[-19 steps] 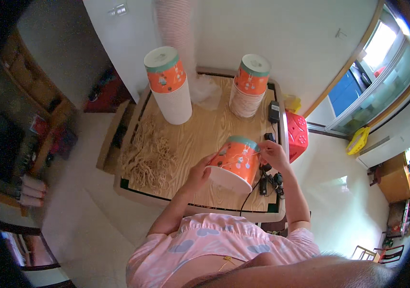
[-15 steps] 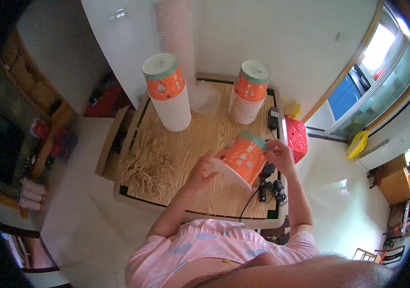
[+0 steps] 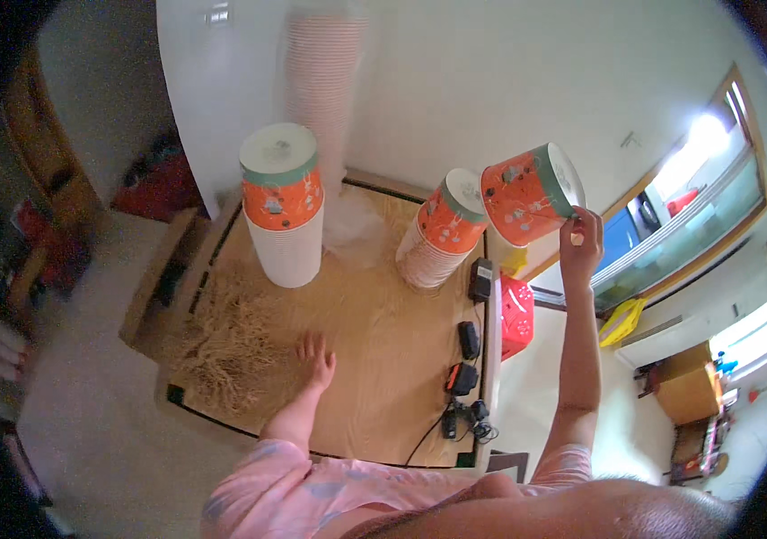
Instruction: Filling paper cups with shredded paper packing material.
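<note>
My right hand (image 3: 583,238) is raised at the right, its fingers closed on the bottom edge of an orange paper bucket (image 3: 527,196) with a green band and white base. The bucket is tilted on its side in the air, beside a short stack of upturned nested buckets (image 3: 442,235) on the table. Over the wooden tabletop, my left hand (image 3: 316,361) is open with fingers spread and holds nothing. Just left of it lies a loose pile of thin tan strands (image 3: 231,346). A taller stack of upturned buckets (image 3: 283,211) stands beyond that pile.
Black power adapters and cables (image 3: 462,382) line the table's right side. Outside that edge is a red plastic stool (image 3: 515,314). A very tall column of nested white buckets (image 3: 321,90) rises by the back wall. A cardboard box (image 3: 163,278) stands left of the table.
My right hand has lifted the bucket up and away, toward the short stack. My left hand has come off the bucket and moved left, fingers spread. The view has shifted.
</note>
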The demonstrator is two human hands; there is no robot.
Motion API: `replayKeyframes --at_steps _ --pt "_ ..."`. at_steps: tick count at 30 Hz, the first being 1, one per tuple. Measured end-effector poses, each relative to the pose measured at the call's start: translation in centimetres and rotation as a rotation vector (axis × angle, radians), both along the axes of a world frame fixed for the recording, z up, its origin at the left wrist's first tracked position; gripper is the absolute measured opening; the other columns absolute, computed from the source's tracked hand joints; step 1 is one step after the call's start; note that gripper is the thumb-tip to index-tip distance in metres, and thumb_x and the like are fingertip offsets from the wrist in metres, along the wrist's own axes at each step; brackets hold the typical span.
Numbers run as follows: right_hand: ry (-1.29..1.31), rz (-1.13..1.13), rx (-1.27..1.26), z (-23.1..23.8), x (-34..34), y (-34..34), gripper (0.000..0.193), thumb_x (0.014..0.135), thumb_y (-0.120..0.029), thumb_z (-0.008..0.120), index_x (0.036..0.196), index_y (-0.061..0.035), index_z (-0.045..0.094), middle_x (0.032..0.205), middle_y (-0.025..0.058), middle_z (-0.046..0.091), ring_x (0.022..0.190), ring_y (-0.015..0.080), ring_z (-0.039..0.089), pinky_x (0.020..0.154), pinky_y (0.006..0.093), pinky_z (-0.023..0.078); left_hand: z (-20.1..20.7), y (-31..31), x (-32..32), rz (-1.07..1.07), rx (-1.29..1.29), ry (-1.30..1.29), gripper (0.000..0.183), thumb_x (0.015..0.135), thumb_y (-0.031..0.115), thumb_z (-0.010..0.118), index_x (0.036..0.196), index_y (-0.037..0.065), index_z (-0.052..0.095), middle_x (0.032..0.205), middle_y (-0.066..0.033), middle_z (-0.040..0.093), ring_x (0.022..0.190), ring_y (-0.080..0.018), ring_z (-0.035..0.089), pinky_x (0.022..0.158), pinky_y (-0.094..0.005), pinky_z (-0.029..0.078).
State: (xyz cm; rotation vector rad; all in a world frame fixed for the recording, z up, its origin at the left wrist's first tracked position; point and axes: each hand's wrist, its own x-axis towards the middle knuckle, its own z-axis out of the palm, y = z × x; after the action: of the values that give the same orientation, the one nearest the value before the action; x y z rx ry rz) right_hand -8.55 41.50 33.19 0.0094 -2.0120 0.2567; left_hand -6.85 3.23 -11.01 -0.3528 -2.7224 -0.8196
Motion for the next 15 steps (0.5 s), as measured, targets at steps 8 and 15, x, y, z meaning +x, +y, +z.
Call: replayKeyframes --at_steps 8,15 --pt "-0.058 0.143 0.088 -2.4 -7.2 1.2 0.022 0.072 0.004 0.058 0.092 -0.004 0.057 0.087 0.0099 0.057 0.066 0.0167 0.056 0.058 0.0282 0.048 1.9 -0.2 -0.7 0.033 -0.133 -0.087 0.06 0.071 0.026 0.058 0.124 0.01 0.037 0.133 -0.0196 0.027 0.122 -0.0377 0.025 0.098 -0.0543 0.019" --pt "-0.105 0.175 0.165 -4.5 -9.0 1.5 0.025 0.072 0.008 0.055 0.095 -0.0024 0.057 0.09 0.0095 0.055 0.071 0.0162 0.055 0.06 0.0254 0.047 2.6 0.2 -1.1 0.015 -0.179 -0.089 0.06 0.073 0.028 0.057 0.125 0.008 0.036 0.132 -0.0208 0.028 0.122 -0.0384 0.025 0.098 -0.0537 0.021"
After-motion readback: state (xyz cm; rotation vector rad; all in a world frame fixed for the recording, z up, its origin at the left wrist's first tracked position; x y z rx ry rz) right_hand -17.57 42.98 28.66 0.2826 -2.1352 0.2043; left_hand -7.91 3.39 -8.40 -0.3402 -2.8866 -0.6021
